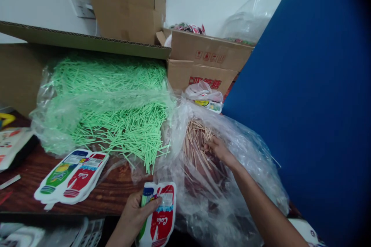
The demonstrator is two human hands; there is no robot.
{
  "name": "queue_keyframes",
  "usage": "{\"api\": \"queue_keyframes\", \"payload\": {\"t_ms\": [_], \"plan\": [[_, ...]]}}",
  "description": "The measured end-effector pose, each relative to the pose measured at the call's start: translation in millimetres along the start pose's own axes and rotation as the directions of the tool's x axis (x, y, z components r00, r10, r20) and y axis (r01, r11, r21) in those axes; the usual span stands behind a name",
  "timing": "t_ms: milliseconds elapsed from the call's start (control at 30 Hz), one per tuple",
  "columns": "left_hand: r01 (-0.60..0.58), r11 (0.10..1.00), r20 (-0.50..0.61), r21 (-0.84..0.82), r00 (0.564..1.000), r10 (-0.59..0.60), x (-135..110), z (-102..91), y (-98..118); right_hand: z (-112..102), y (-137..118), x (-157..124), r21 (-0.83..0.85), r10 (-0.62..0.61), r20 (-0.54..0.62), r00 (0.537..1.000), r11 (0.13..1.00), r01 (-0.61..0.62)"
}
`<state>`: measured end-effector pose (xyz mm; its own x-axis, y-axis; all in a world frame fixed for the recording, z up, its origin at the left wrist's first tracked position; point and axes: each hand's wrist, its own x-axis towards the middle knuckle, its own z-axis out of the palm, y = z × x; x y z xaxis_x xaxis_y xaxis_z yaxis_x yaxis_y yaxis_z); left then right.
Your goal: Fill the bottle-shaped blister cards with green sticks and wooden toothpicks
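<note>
My left hand (140, 212) grips a bottle-shaped printed pouch (164, 216) with red "Cola" and green-and-blue artwork, thumb across its front. In an open clear plastic bag (185, 193), my right hand (217, 148) has its fingers closed around some thin tan sticks (197, 142); exactly how many is hidden. To the left, a stack of the same printed pouches (72, 175) lies on the dark wooden table (116, 187). Behind it, a heap of thin light-green sticks (124, 123) spills out of a clear bag in an open box.
A cardboard box (214, 52) with red printing stands at the back, a bagged bundle of printed pouches (207, 98) before it. A taller carton (124, 4) rises behind. On the right a large blue panel (304, 96) borders the space. A yellow handle (7, 119) shows far left.
</note>
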<state>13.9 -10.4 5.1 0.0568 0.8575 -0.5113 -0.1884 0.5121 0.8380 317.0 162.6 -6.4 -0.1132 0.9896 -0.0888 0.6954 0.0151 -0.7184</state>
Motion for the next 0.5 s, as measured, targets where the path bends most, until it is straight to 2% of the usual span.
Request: {"api": "queue_keyframes", "payload": {"t_ms": [100,200,500], "plan": [[-0.002,1.000,-0.017,0.001,1.000,0.002,-1.9,1.7,2.5,10.4,1.0,-2.4,0.175,0.027,-0.049,0.998,0.984,-0.018],[0.009,1.000,-0.026,-0.004,1.000,-0.009,-4.8,4.7,5.9,18.1,-0.3,-2.9,0.282,0.041,-0.078,0.996,0.959,-0.017],[0.008,1.000,-0.013,-0.029,1.000,-0.009,-4.9,4.6,5.6,21.8,-6.7,-15.8,0.317,0.017,-0.199,0.980,0.947,0.048]]}}
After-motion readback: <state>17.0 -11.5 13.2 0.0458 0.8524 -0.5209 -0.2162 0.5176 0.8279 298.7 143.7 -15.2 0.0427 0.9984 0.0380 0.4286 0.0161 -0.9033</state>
